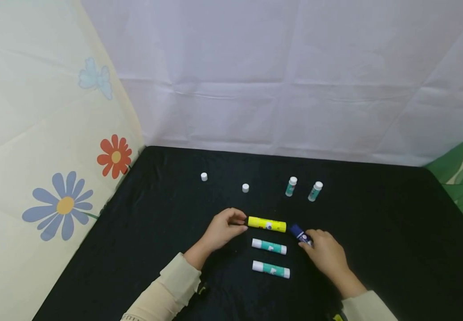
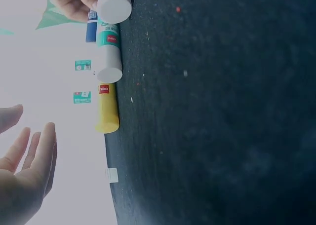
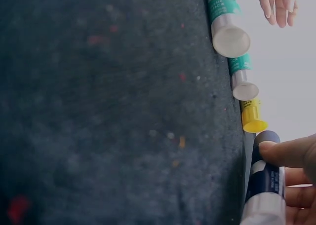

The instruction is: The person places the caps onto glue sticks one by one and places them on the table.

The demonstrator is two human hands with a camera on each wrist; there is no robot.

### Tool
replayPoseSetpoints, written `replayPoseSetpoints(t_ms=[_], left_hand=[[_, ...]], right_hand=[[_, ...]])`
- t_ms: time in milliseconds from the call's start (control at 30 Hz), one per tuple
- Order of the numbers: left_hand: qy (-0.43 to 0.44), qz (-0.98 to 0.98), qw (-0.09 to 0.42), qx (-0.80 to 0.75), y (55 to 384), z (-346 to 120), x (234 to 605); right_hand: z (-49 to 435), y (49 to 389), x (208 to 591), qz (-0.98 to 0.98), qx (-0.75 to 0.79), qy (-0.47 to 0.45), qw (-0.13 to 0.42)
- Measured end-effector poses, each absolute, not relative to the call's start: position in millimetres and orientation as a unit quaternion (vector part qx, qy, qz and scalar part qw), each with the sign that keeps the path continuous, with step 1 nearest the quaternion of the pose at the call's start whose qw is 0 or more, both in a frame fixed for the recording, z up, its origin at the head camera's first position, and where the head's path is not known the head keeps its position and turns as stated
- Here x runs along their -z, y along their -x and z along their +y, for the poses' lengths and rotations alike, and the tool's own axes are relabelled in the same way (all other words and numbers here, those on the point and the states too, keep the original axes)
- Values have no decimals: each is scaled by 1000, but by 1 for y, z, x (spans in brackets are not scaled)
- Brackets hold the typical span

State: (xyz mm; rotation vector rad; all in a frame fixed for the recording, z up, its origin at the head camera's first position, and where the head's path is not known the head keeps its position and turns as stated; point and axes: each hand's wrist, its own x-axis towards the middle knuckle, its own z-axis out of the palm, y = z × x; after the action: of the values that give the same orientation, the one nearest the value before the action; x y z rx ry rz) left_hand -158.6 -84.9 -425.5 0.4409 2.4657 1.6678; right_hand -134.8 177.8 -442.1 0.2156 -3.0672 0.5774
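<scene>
My right hand (image 1: 326,252) pinches a dark blue glue stick (image 1: 301,234) between thumb and fingers, just right of a lying yellow glue stick (image 1: 267,224). In the right wrist view the thumb presses on the blue end of that glue stick (image 3: 269,178), and its white end points toward the camera. My left hand (image 1: 224,228) hovers by the yellow stick's left end. The left wrist view shows its fingers (image 2: 42,158) loosely extended, holding nothing. Nearer me, two teal-and-white glue sticks lie side by side, one (image 1: 269,246) behind the other (image 1: 271,269).
Farther back, two teal glue sticks with white tops, one (image 1: 291,187) left of the other (image 1: 315,191), appear to stand upright. Two small white caps, one far left (image 1: 204,176) and one nearer (image 1: 245,188), are on the black tablecloth (image 1: 155,214). White fabric (image 1: 287,80) hangs behind.
</scene>
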Motion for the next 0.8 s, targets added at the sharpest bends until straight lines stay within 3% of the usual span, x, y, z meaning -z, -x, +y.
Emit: replayPoseSetpoints(t_ms=[800], left_hand=[[-124,841,23,-526,166,-105,435]], right_hand=[[181,138,446,-981,-182,-60,-27]])
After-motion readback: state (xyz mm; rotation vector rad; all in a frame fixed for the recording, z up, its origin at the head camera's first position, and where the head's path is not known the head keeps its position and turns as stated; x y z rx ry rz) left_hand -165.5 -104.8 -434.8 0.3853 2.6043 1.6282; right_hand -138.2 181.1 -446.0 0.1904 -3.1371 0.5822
